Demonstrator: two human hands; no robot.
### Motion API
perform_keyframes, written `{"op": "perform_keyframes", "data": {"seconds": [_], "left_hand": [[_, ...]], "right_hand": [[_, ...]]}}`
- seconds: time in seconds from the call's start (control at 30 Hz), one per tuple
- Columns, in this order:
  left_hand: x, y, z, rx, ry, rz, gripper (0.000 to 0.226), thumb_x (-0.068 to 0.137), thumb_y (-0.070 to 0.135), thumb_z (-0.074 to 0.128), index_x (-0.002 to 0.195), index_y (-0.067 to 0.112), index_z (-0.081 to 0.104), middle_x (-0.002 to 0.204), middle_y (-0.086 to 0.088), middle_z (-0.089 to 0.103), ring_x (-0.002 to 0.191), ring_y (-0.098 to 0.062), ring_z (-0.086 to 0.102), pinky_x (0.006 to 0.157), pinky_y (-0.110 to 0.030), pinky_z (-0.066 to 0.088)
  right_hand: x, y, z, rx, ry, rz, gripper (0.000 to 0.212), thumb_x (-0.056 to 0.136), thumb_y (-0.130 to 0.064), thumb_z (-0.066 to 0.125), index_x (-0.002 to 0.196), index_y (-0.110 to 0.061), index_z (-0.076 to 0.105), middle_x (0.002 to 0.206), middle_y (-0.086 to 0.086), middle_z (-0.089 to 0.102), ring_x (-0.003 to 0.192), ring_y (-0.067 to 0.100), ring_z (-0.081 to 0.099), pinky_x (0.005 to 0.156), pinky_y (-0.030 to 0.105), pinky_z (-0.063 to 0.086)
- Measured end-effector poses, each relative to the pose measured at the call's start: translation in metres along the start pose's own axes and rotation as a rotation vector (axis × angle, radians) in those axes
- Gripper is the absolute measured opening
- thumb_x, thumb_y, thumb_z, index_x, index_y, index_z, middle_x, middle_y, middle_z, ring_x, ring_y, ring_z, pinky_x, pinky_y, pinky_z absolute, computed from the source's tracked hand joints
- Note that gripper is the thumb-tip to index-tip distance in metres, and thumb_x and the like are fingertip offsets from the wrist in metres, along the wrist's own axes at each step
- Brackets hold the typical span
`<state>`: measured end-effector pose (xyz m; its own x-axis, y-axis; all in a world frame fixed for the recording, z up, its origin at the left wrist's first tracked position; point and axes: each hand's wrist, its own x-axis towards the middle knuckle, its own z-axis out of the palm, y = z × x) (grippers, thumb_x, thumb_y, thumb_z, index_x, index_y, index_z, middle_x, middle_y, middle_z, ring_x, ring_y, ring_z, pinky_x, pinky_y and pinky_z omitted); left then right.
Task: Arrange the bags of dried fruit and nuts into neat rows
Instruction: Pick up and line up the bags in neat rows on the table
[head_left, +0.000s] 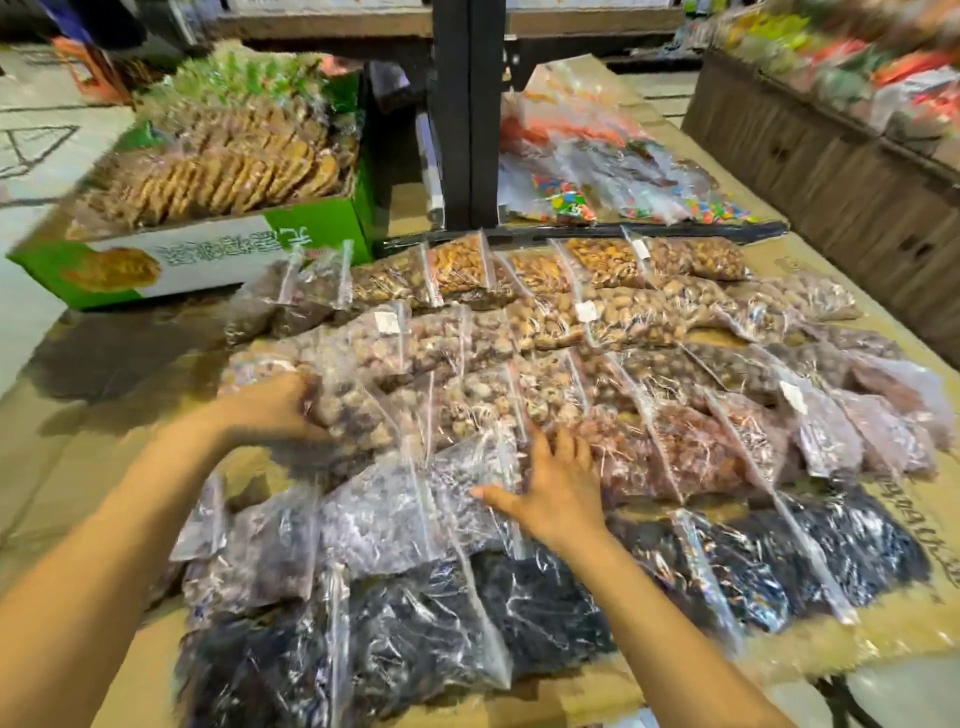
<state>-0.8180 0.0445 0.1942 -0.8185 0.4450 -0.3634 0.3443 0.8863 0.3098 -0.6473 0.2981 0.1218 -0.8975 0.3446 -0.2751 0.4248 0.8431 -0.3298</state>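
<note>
Clear zip bags of dried fruit and nuts lie in slanted, overlapping rows on a cardboard-covered table (78, 467). Golden nut bags (597, 260) fill the back row, brown nut bags (467, 338) the middle rows, reddish fruit bags (691, 447) sit to the right, and dark raisin bags (519, 613) line the front. My left hand (275, 402) grips the left end of a bag of brown nuts (353, 410) in the third row. My right hand (550, 488) rests flat, fingers spread, on a bag of purplish fruit (415, 499).
A green and white box of packed biscuits (197, 260) stands at the back left. A black post (467, 114) rises behind the rows, with bags of coloured sweets (566, 200) to its right. A brown counter (831, 166) with packets runs along the far right.
</note>
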Motion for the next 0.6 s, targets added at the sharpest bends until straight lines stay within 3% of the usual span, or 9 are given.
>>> {"op": "perform_keyframes", "data": {"seconds": [0.07, 0.13, 0.2, 0.27, 0.33, 0.4, 0.5, 0.6], "left_hand": [[0.005, -0.009, 0.014, -0.033, -0.019, 0.005, 0.045, 0.071, 0.034, 0.079, 0.081, 0.004, 0.048, 0.061, -0.003, 0.050, 0.065, -0.020, 0.054, 0.046, -0.024, 0.031], [0.006, -0.017, 0.023, -0.221, 0.070, 0.000, 0.054, 0.068, 0.033, 0.083, 0.095, -0.001, 0.050, 0.058, 0.003, 0.051, 0.054, -0.008, 0.054, 0.045, -0.019, 0.037], [0.005, -0.026, 0.036, -0.357, 0.139, 0.020, 0.083, 0.066, 0.037, 0.086, 0.122, -0.004, 0.041, 0.094, -0.006, 0.059, 0.079, -0.005, 0.057, 0.065, -0.017, 0.042], [0.006, -0.034, 0.058, -0.348, 0.258, 0.021, 0.112, 0.056, 0.060, 0.083, 0.142, 0.013, 0.029, 0.134, -0.011, 0.049, 0.118, -0.022, 0.050, 0.096, -0.037, 0.043], [0.005, -0.038, 0.074, -0.342, 0.342, -0.002, 0.117, 0.052, 0.074, 0.075, 0.144, 0.022, 0.024, 0.144, -0.011, 0.042, 0.129, -0.030, 0.042, 0.105, -0.051, 0.038], [0.009, -0.045, 0.074, -0.277, 0.277, 0.024, 0.115, 0.057, 0.075, 0.072, 0.145, 0.020, 0.022, 0.146, -0.012, 0.040, 0.129, -0.031, 0.043, 0.105, -0.051, 0.039], [0.022, -0.056, 0.064, -0.164, 0.063, 0.115, 0.108, 0.065, 0.063, 0.075, 0.147, 0.019, 0.020, 0.146, -0.013, 0.043, 0.122, -0.029, 0.051, 0.102, -0.042, 0.043], [0.026, -0.060, 0.058, -0.170, -0.027, 0.151, 0.106, 0.070, 0.053, 0.077, 0.150, 0.019, 0.015, 0.153, -0.011, 0.034, 0.131, -0.028, 0.043, 0.106, -0.037, 0.036]], "right_hand": [[0.000, -0.001, 0.006, -0.004, 0.027, 0.041, 0.112, 0.063, -0.086, 0.043, 0.148, -0.020, 0.014, 0.157, 0.012, 0.007, 0.143, 0.034, 0.006, 0.112, 0.052, 0.021], [0.001, -0.003, 0.010, 0.007, 0.062, 0.063, 0.110, 0.063, -0.085, 0.045, 0.147, -0.020, 0.017, 0.157, 0.010, 0.009, 0.143, 0.032, 0.009, 0.111, 0.050, 0.022], [0.001, -0.004, 0.012, 0.017, 0.095, 0.080, 0.108, 0.064, -0.083, 0.048, 0.147, -0.020, 0.020, 0.156, 0.009, 0.012, 0.142, 0.031, 0.010, 0.111, 0.049, 0.021], [0.002, -0.006, 0.014, 0.028, 0.124, 0.102, 0.106, 0.064, -0.081, 0.050, 0.146, -0.020, 0.022, 0.156, 0.008, 0.014, 0.142, 0.030, 0.011, 0.112, 0.049, 0.021], [0.003, -0.008, 0.020, 0.036, 0.166, 0.123, 0.106, 0.063, -0.082, 0.051, 0.145, -0.021, 0.024, 0.155, 0.008, 0.015, 0.141, 0.030, 0.013, 0.113, 0.050, 0.022], [0.003, -0.010, 0.025, 0.040, 0.219, 0.136, 0.106, 0.062, -0.084, 0.049, 0.144, -0.021, 0.026, 0.155, 0.007, 0.017, 0.142, 0.029, 0.015, 0.113, 0.050, 0.023], [0.003, -0.011, 0.031, 0.044, 0.240, 0.168, 0.106, 0.060, -0.087, 0.045, 0.144, -0.024, 0.027, 0.156, 0.005, 0.017, 0.142, 0.028, 0.017, 0.113, 0.051, 0.022], [0.004, -0.012, 0.033, 0.043, 0.262, 0.179, 0.106, 0.059, -0.088, 0.043, 0.143, -0.026, 0.026, 0.155, 0.004, 0.018, 0.141, 0.027, 0.019, 0.113, 0.051, 0.022]]}}
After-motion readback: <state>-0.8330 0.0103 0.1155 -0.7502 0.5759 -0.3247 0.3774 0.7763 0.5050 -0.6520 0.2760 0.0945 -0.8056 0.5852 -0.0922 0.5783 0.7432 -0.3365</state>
